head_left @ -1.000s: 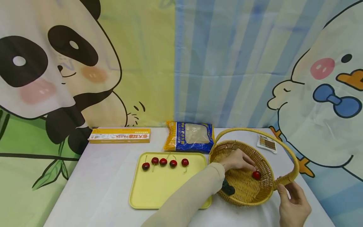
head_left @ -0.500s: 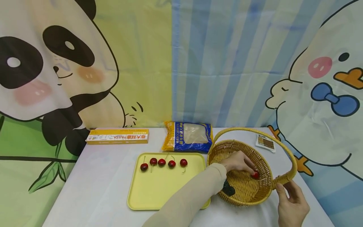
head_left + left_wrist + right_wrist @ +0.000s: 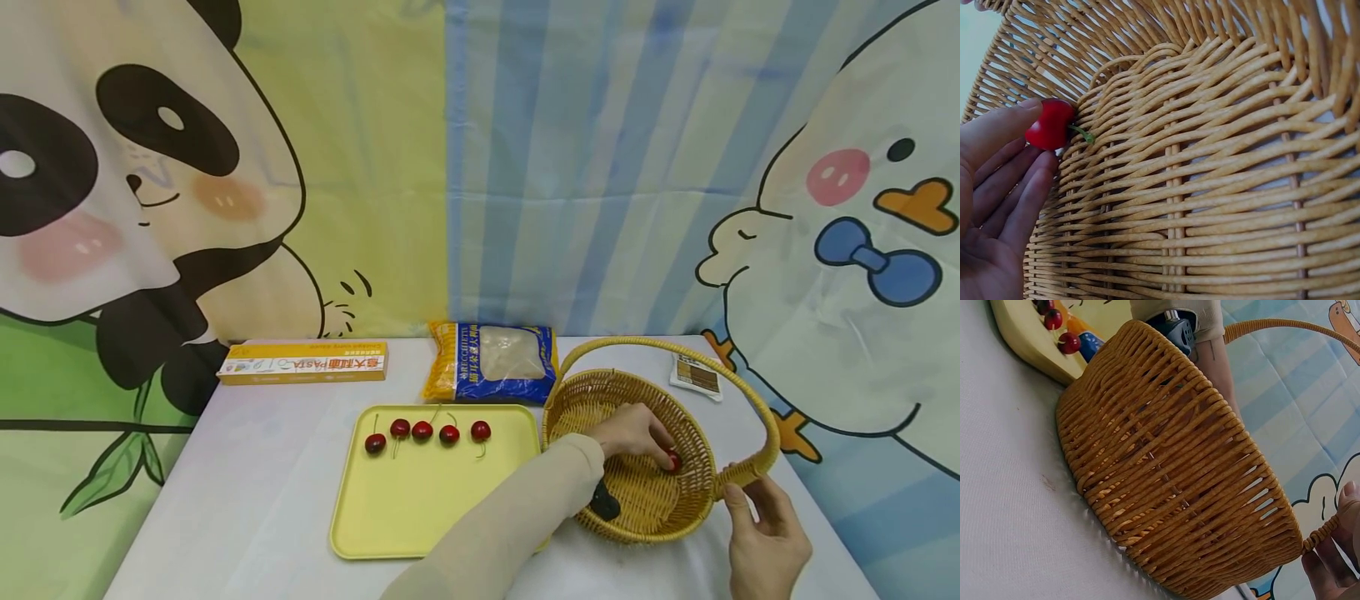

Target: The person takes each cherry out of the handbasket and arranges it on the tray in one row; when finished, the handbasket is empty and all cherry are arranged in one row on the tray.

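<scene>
In the head view, my left hand (image 3: 636, 433) reaches down into a round wicker basket (image 3: 651, 498) at the right of the table. Thumb and fingers pinch a red cherry (image 3: 1054, 125) with a short green stem, low against the basket's inner wall in the left wrist view. My right hand (image 3: 768, 537) grips the base of the basket's arched handle (image 3: 761, 408) at the near right side. Left of the basket, a yellow tray (image 3: 405, 517) carries several cherries with stems, such as the cherry (image 3: 481, 431) nearest the basket.
Behind the tray lies a blue and yellow pasta bag (image 3: 491, 362). A long pasta box (image 3: 303, 363) is at the back left, and a small white and brown packet (image 3: 696, 377) lies behind the basket. A printed curtain (image 3: 525, 167) hangs along the table's far edge.
My left fingers have closed in on the cherry in the basket and now partly cover it. The right hand keeps its grip on the handle. The whole head view has shifted slightly.
</scene>
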`<state>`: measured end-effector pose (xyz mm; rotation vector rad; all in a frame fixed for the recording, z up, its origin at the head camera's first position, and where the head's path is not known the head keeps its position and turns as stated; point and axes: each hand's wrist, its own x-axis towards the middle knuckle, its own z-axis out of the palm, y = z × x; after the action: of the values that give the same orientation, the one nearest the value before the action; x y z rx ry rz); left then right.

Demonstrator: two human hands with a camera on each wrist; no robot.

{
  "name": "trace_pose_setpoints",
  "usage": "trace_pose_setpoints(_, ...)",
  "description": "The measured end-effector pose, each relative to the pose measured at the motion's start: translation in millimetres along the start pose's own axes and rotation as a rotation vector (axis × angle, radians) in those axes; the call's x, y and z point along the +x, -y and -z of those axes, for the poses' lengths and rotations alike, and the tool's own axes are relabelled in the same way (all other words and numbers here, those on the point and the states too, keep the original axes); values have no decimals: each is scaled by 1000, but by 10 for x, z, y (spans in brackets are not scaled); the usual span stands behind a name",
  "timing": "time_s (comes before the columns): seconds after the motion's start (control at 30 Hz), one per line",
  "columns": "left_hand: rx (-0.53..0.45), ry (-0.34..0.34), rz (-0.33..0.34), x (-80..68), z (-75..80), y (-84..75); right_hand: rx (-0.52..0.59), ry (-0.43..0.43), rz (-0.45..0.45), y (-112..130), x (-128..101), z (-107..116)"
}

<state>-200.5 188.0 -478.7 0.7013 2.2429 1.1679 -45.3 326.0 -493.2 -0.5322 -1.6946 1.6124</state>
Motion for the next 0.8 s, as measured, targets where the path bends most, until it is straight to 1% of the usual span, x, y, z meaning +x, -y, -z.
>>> trace_pose_setpoints(0.1,31,-8,-1,-19,-6,-29,-4,-3,-6,8,-6,-1)
trace_pose_setpoints(0.2,38,-10,4,-27,-21,-50,-4,-10,-18,23,-16,-12)
trace_pose_setpoints(0.33,31,-6,10,-33,-41,-68,-16,-18,-34,42,-26,-20)
trace_pose_setpoints(0.5,43,-19,13,-30,-52,-75,-29,-15,-37,54,-36,-23)
trace_pose_setpoints(0.8,15,-31,5,-18,-50,-56,-21,-14,-48,58,-36,-20)
